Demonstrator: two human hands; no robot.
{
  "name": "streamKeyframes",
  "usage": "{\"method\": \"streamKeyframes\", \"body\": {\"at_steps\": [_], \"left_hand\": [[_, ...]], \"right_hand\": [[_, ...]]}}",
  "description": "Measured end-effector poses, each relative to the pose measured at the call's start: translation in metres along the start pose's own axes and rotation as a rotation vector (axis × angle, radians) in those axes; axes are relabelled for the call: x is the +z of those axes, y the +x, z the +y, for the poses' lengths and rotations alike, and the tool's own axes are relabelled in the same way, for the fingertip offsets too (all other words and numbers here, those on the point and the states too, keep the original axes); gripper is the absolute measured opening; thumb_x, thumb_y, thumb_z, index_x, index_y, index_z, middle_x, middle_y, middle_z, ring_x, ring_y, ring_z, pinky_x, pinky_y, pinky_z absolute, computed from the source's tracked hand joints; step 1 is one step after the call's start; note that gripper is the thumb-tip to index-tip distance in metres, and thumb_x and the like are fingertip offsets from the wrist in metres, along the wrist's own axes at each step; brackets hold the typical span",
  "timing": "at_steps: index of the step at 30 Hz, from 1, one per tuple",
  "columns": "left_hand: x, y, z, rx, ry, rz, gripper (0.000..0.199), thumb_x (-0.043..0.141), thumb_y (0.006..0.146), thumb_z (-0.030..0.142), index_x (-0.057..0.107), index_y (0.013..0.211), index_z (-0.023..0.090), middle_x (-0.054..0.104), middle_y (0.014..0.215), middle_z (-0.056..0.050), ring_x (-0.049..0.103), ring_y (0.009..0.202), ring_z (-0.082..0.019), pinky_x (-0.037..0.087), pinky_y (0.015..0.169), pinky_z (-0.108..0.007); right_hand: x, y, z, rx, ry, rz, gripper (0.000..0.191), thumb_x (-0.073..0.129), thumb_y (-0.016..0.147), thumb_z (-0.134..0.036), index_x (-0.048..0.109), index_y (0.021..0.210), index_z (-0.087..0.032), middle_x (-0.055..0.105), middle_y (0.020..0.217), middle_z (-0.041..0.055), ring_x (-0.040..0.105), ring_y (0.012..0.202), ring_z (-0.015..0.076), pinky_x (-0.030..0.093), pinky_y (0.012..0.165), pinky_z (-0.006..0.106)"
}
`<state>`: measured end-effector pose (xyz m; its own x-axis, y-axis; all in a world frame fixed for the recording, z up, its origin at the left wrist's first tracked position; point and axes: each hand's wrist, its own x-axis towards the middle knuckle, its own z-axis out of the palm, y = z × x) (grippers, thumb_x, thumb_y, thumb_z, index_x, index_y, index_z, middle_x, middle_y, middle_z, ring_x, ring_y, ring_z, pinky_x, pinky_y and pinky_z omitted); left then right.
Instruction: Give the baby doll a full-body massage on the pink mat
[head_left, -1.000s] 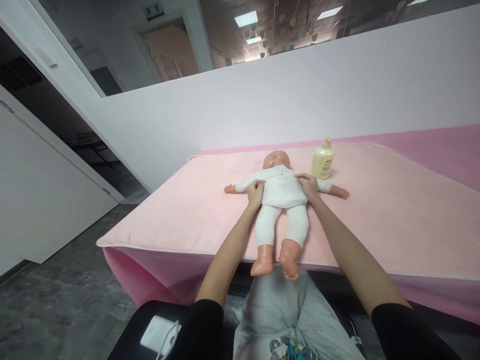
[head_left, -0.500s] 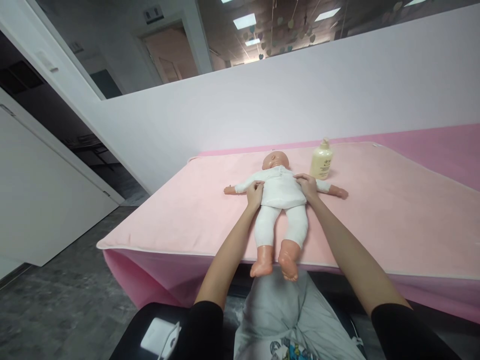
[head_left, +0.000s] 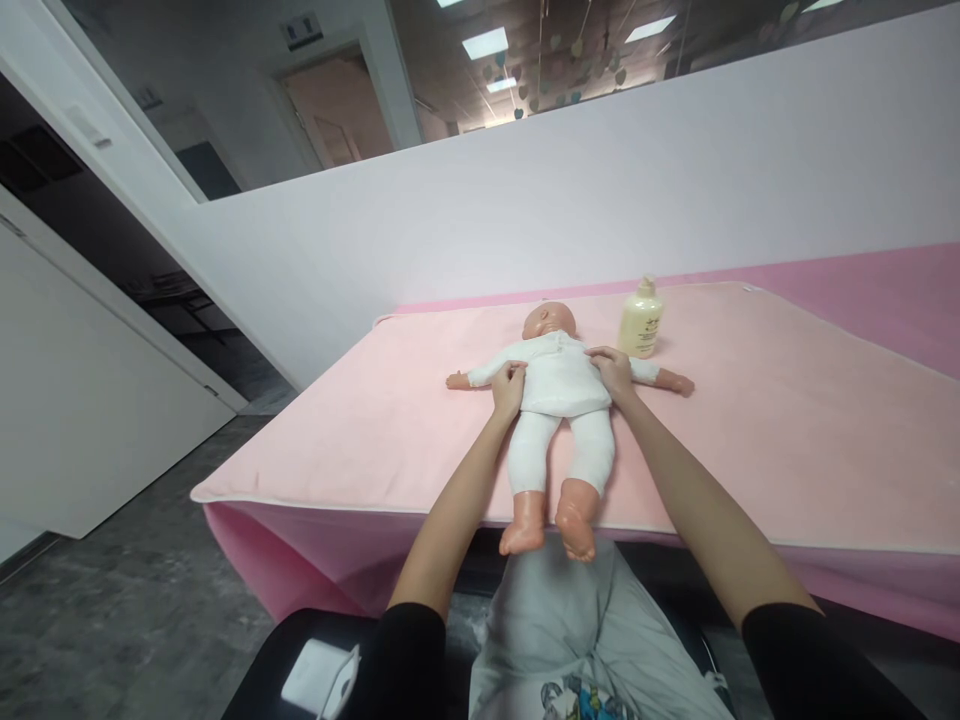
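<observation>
A baby doll (head_left: 550, 320) lies on its back on the pink cloth, arms spread wide and feet over the table's front edge. It wears a white top (head_left: 564, 380) and white trousers (head_left: 531, 450). My left hand (head_left: 509, 388) is at the left side of the top, its fingers closed on the fabric near the doll's armpit. On the other side my right hand (head_left: 613, 370) pinches the top's edge below the doll's shoulder. Both hands touch the doll at chest height.
A pale yellow pump bottle (head_left: 640, 320) stands behind my right hand. The pink cloth (head_left: 337, 420) covers the table, against a white wall (head_left: 525, 220). At the lower left, a white device (head_left: 319, 678) with a cable rests on a black surface.
</observation>
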<state>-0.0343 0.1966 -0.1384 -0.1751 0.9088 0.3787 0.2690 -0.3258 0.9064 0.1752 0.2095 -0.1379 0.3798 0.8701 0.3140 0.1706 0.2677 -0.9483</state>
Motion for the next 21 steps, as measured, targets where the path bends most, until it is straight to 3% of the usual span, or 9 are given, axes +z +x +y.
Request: {"method": "streamKeyframes", "body": {"at_steps": [16,21], "left_hand": [[0.0,-0.0002,0.0021,-0.012,-0.023,-0.004,0.017,0.05,0.076,0.018,0.066,0.082,0.018,0.062,0.072,0.0,0.055,0.071,-0.015,0.041,0.073,-0.027],[-0.0039,-0.0009,0.0046,-0.084,0.061,0.039,0.011,0.054,0.079,0.022,0.061,0.086,0.017,0.063,0.077,-0.003,0.059,0.08,-0.018,0.043,0.082,-0.031]], "right_hand": [[0.0007,0.001,0.0014,-0.004,-0.01,0.009,0.025,0.049,0.058,-0.029,0.069,0.069,-0.02,0.07,0.083,0.0036,0.059,0.086,0.021,0.044,0.083,0.033],[0.0014,0.0004,0.0003,-0.004,-0.022,0.017,0.024,0.049,0.059,-0.029,0.068,0.07,-0.02,0.07,0.083,0.0031,0.059,0.086,0.0211,0.044,0.083,0.034]]}}
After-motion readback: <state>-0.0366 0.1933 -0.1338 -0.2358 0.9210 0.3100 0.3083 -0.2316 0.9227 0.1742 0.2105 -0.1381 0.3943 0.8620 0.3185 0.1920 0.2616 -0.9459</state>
